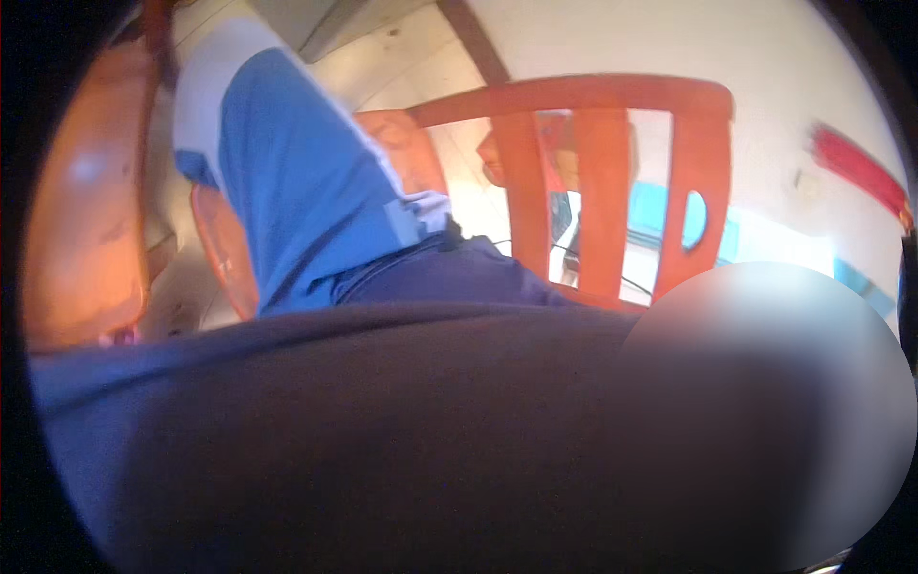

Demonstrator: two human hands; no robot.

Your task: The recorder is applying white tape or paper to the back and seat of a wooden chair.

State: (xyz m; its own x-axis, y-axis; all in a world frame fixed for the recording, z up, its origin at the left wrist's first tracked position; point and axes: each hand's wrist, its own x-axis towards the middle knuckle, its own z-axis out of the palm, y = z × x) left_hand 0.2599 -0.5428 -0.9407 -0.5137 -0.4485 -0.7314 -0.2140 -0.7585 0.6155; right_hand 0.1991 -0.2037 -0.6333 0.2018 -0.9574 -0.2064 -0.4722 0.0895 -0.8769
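Observation:
Neither my left hand nor my right hand shows in the head view. Dark cloth [382, 430] fills the lower half and hides whatever lies beneath it. Above it a leg in blue and white trousers [296, 163] stretches across a brown wooden chair seat [222, 249]. Navy cloth [449, 277] bunches at the top of that leg. Next to it rises the slatted chair back [602, 93], reddish-brown, with an oval hole in one slat.
An orange-brown wooden surface [91, 210] runs down the left side. Through the slats show a bright blue object [648, 212] and a thin dark cable [637, 286]. A red strip [856, 167] crosses the pale wall [794, 77] at right. The lower right is blurred.

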